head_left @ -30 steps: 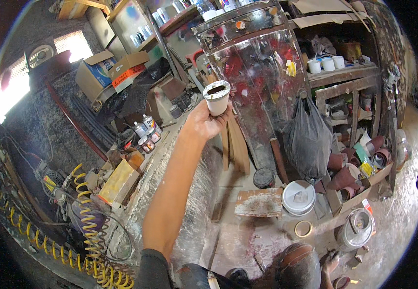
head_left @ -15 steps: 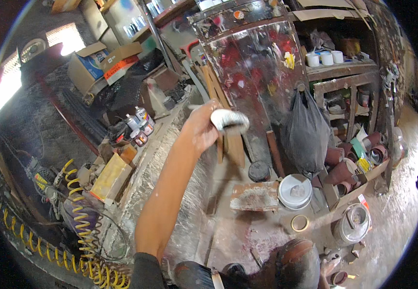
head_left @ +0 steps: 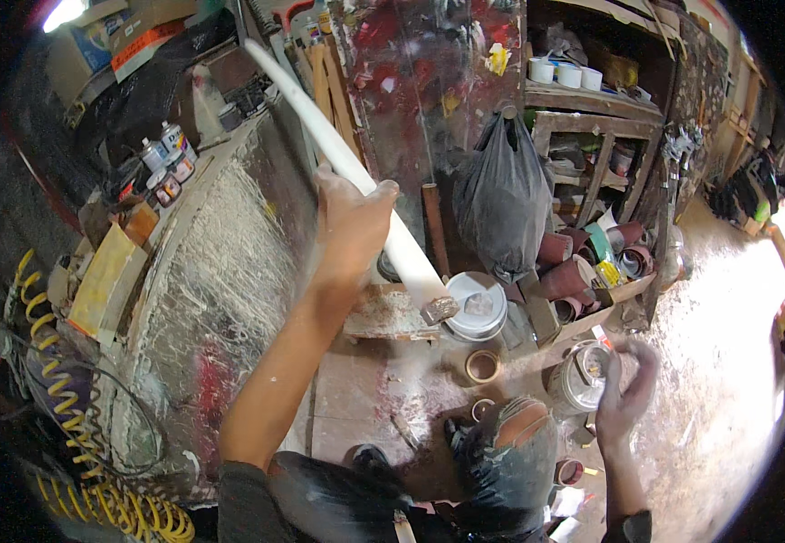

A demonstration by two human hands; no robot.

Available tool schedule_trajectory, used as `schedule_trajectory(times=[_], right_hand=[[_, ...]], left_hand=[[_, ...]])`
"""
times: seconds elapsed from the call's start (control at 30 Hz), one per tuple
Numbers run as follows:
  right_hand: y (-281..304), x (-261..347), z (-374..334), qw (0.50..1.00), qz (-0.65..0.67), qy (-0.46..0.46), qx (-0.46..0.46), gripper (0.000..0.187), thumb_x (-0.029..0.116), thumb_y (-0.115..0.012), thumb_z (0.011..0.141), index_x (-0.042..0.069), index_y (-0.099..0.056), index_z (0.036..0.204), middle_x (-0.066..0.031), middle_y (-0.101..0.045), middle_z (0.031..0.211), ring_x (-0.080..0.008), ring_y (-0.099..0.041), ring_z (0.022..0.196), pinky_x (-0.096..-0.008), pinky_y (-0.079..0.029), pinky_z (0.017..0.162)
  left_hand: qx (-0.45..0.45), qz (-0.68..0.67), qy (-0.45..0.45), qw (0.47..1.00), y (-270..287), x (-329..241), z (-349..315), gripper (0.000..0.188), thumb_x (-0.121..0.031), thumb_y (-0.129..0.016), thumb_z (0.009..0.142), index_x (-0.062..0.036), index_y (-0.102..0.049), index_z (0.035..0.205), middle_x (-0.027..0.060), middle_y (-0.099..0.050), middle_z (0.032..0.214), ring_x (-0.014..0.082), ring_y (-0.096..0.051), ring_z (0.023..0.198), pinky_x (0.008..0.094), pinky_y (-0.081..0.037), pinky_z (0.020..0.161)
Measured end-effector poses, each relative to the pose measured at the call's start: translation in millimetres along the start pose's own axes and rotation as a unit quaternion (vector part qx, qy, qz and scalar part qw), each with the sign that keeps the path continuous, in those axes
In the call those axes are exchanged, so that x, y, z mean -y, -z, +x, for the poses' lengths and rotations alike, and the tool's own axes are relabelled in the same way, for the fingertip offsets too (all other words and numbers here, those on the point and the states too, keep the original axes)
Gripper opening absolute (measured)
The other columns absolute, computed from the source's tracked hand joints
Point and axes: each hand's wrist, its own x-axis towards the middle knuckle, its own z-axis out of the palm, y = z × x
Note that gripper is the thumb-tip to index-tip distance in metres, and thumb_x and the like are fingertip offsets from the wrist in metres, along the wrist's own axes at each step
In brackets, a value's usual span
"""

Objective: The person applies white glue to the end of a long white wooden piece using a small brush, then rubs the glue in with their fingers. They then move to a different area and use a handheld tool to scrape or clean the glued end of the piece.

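A long white tapered pole (head_left: 344,161) slants across the middle of the view. Its thin end points to the far left, and its thick end, nearer me, finishes in a rough brown tip. My left hand (head_left: 356,217) is wrapped round it at about the middle. To the right, my right hand (head_left: 630,391) is raised in front of a white lidded bucket (head_left: 574,380), thumb and fingers apart, with nothing visible in it. Below the pole's brown tip stands another white lidded bucket (head_left: 476,308), a grey lump on its lid. Beside it lies a worn block (head_left: 388,312).
On the right, a cardboard box (head_left: 583,317) holds reddish sandpaper rolls. A black plastic bag (head_left: 506,199) hangs before the stained cabinet door. Tape rolls (head_left: 482,366) lie on the floor. Spray cans (head_left: 175,143) and a yellow box (head_left: 110,282) line the left ledge; a yellow coiled hose (head_left: 76,425) hangs below.
The pole has swung from nearly end-on to lying slantwise across the view, still in my left hand. My right hand has risen from the lower edge. The whole view has shifted rightward and down.
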Motion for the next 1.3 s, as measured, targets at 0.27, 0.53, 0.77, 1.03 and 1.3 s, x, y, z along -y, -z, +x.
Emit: schedule_trajectory(times=[0.27, 0.53, 0.77, 1.03, 1.3], right_hand=[[-76, 124, 62, 0.878, 0.318, -0.125, 0.336, 0.010, 0.005, -0.064, 0.088, -0.001, -0.059, 0.094, -0.0016, -0.061, 0.082, -0.0035, -0.054, 0.074, -0.0193, -0.044, 0.068], [-115, -43, 23, 0.858, 0.110, -0.156, 0.477, 0.021, 0.016, -0.066, 0.086, -0.001, -0.058, 0.078, -0.0032, -0.057, 0.064, -0.0090, -0.050, 0.061, -0.0270, -0.043, 0.057], [-102, -172, -85, 0.878, -0.030, -0.086, 0.470, 0.019, 0.019, -0.067, 0.080, 0.000, -0.065, 0.080, -0.0214, -0.061, 0.068, -0.0346, -0.060, 0.059, -0.0427, -0.045, 0.056], [-57, -155, -128, 0.879, -0.055, -0.191, 0.434, 0.027, 0.024, -0.068, 0.080, -0.002, -0.061, 0.083, -0.0235, -0.060, 0.070, -0.0392, -0.061, 0.066, -0.0432, -0.047, 0.059], [-71, -193, -173, 0.876, -0.159, -0.234, 0.391, 0.018, 0.010, -0.061, 0.079, 0.000, -0.059, 0.093, -0.0237, -0.057, 0.089, -0.0425, -0.058, 0.082, -0.0482, -0.048, 0.067]], left_hand=[[-0.034, -0.204, 0.139, 0.969, 23, -5, 15, 0.023, -0.018, -0.053, 0.090, -0.0045, -0.043, 0.105, 0.0058, -0.042, 0.080, 0.0111, -0.045, 0.059, 0.0241, -0.046, 0.048], [-0.045, -0.176, 0.156, 0.971, 40, 3, 24, 0.025, -0.014, -0.055, 0.082, -0.0047, -0.043, 0.101, 0.0028, -0.040, 0.077, 0.0107, -0.043, 0.056, 0.0251, -0.042, 0.044], [-0.039, -0.170, 0.113, 0.978, 36, -7, 31, 0.023, -0.014, -0.053, 0.084, -0.0101, -0.043, 0.105, 0.0040, -0.042, 0.082, 0.0108, -0.044, 0.058, 0.0246, -0.043, 0.045], [0.063, -0.189, -0.008, 0.980, 38, 60, 24, 0.017, -0.025, -0.058, 0.091, -0.0110, -0.048, 0.094, -0.0035, -0.043, 0.072, 0.0056, -0.044, 0.057, 0.0185, -0.043, 0.048], [-0.071, -0.139, 0.178, 0.972, 13, 129, 5, 0.026, -0.033, -0.052, 0.092, -0.0145, -0.044, 0.077, -0.0022, -0.039, 0.063, 0.0103, -0.041, 0.052, 0.0236, -0.036, 0.045]])
